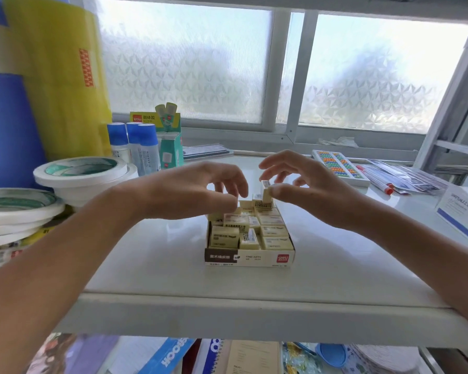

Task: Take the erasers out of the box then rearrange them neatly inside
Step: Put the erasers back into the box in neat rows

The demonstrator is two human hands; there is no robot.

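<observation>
A small open cardboard box [249, 259] with a brown and cream front stands in the middle of the white shelf. Several cream wrapped erasers [274, 231] fill it, some flat in rows on the right, others tilted and piled on the left. My right hand [303, 190] hovers over the box's far end, thumb and fingers pinching one eraser [265, 188] held upright above the pile. My left hand [197, 190] reaches over the far left of the box, fingers curled down onto the erasers there; its palm hides what the fingertips touch.
Rolls of white tape [81, 171] and blue-capped glue bottles [135, 147] stand at the left, with a green glue-stick carton [170, 147] behind. A bead tray [341, 167], a red-tipped pen [381, 184] and a white-blue box [462, 211] lie at the right. The shelf's front edge [227, 311] is near.
</observation>
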